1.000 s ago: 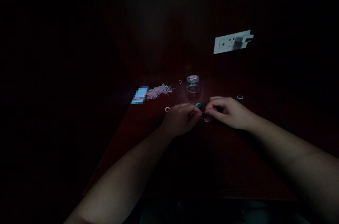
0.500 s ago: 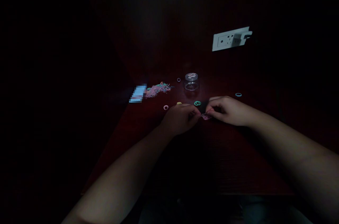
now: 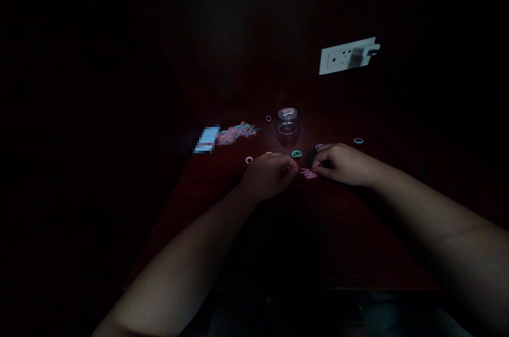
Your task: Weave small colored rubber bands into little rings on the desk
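Small pink hair ties (image 3: 309,173) lie in a little cluster on the dark red table, between my two hands. My left hand (image 3: 267,176) is closed in a pinch just left of the cluster; anything between its fingertips is too small to make out. On the other side, my right hand (image 3: 341,164) has thumb and forefinger pinched at the cluster's right end. Just behind the fingers lie green hair ties (image 3: 296,154). A yellow one (image 3: 269,153) is partly hidden by my left hand, and a pale pink one (image 3: 249,160) sits beside it.
A clear lidded jar (image 3: 287,122) stands farther back. To its left are a purple tie (image 3: 268,118), a heap of mixed hair ties (image 3: 239,133) and a bright blurred-out rectangle (image 3: 207,139). A blue tie (image 3: 358,140) lies right. A wall socket (image 3: 345,57) holds a plug.
My left fingertips have drawn slightly left, away from the pink hair ties, so more of the cluster shows. My right hand has shifted slightly, and a pale tie now shows behind it.
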The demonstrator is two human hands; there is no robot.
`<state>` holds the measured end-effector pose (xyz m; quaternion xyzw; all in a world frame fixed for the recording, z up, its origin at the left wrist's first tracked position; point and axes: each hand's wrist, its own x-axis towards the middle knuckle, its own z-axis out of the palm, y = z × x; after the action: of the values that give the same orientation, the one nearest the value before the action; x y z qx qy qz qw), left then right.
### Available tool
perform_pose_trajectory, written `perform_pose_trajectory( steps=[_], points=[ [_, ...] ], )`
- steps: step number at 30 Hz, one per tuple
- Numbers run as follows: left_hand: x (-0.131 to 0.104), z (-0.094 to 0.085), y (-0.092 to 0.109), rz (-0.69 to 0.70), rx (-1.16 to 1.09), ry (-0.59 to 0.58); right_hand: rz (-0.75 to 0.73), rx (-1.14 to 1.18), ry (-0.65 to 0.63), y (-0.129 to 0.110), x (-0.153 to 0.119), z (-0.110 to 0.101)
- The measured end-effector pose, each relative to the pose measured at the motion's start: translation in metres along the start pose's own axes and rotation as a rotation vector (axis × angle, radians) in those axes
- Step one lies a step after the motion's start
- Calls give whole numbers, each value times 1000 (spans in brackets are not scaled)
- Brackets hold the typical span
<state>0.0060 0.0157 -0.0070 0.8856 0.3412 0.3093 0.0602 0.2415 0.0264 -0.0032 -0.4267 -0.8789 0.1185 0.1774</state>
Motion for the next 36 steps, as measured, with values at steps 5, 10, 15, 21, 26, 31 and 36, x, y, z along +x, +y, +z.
perform_pose_trajectory(
  steps=[5,10,15,21,26,31,36],
  points=[
    [0,-1,1,-12,2,-9,21,-6,-9,-3,0,-2],
    [0,0,0,-12,-17,-10,15,6,-8,-2,0,-2],
    [-1,0,0,-5,-22,-5,23,-8,-4,-3,-1,-5],
    [0,0,-1,-9,-19,-4,33,-4,-6,-6,-2,-6],
    [0,-1,-2,1,-47,-28,125,-72,41,6,-7,-27],
    [-1,-3,-3,5,-61,-32,369,-144,-36,27,-14,-46],
    [-1,-4,-4,11,-84,-26,460,-106,-157,31,-14,-44]
  ],
)
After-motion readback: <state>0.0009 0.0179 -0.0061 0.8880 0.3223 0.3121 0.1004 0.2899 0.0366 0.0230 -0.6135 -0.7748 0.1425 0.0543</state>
